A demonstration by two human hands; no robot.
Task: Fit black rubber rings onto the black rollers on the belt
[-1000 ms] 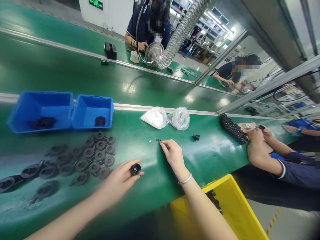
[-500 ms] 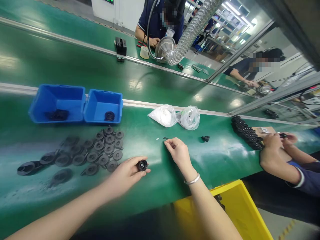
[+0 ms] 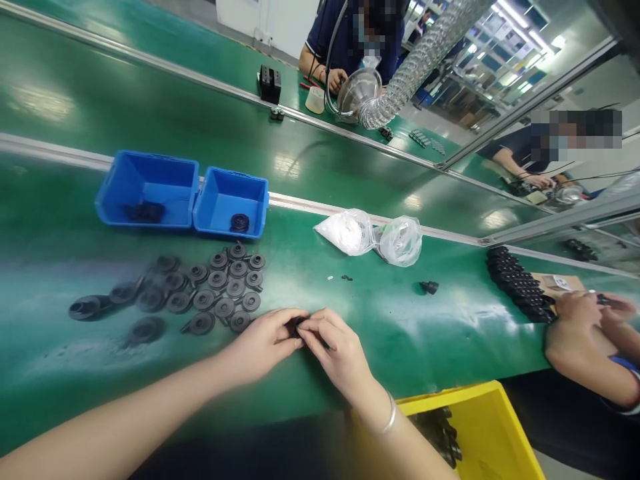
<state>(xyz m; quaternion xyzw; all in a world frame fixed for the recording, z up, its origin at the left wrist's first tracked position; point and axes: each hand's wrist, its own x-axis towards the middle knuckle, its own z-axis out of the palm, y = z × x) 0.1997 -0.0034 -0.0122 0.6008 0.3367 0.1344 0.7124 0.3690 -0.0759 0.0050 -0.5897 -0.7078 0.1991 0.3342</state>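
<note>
My left hand is closed around a small black round plastic part, mostly hidden by fingers. Pinched fingertips of my right hand meet at the mouth of that part; whatever they hold is too small or covered to make out. Beyond the hands, a few tiny black pieces lie on the green table beside a tiny white piece. To the left spread several black disc-shaped parts with side spouts. One black fitting lies off to the right.
Two blue bins, a larger and a smaller, stand at the back left. Two clear plastic bags rest near the rail. A yellow crate sits below the table edge. At right, a co-worker's hands work by stacked black parts.
My right hand has moved left and toward me, from the tiny black pieces to the part in my left hand. The whole view has shifted slightly.
</note>
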